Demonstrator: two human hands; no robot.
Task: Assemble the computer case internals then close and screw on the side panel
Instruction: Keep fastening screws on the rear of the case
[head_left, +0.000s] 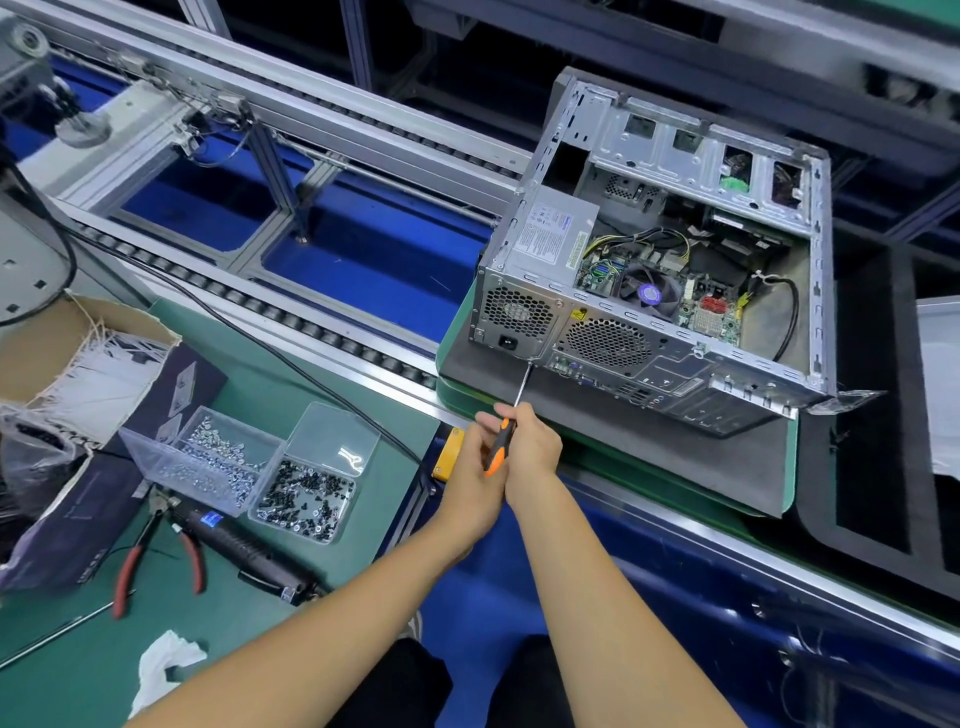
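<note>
**Currently: driver seated at rear-panel screw**

The computer case (670, 291) lies open-side-up on the foam pad (597, 431). The screwdriver (511, 415) runs toward 12 o'clock (tip at the power-supply corner). Right hand (532, 449) and left hand (475, 467) both grip its handle; the right is nearer.

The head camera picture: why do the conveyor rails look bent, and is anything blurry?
Head view: a wide-angle lens bows the conveyor rails; even overhead light, soft shadows; the computer case and screwdriver look sharp, edges softer.
</note>
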